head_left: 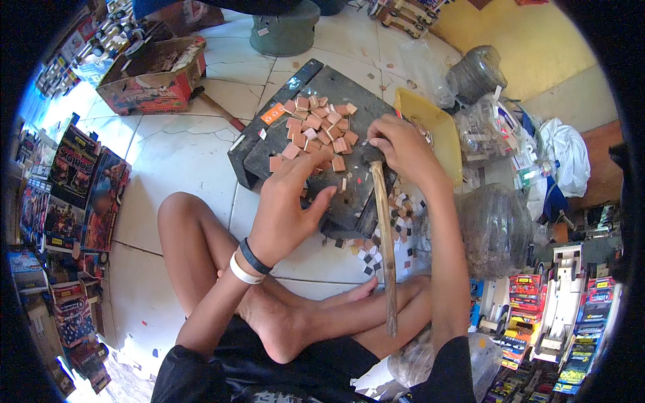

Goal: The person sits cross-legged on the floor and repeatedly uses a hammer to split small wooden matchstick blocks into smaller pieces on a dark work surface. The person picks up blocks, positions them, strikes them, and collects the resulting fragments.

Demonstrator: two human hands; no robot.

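A dark low board (259, 158) with a worn top stands before me, bearing a pile of small reddish-brown square tiles (314, 122). My left hand (285, 208) reaches over the near side of the pile, thumb apart from the fingers, its fingertips close to the nearest tiles. At the board's right edge my right hand (403, 148) has its fingers curled together; what they pinch, if anything, is too small to make out. Just beneath it is the dark head of a hammer (383, 221), whose wooden handle extends toward me past the board's edge. An orange piece (272, 114) lies left of the pile.
Black and white chips (369, 256) litter the tiled floor by the board. A yellow tub (447, 144) stands right, near filled plastic bags (494, 228). Upper left are a cardboard box (151, 87) and a green round container (285, 30). Toy vehicles (557, 302) crowd the right.
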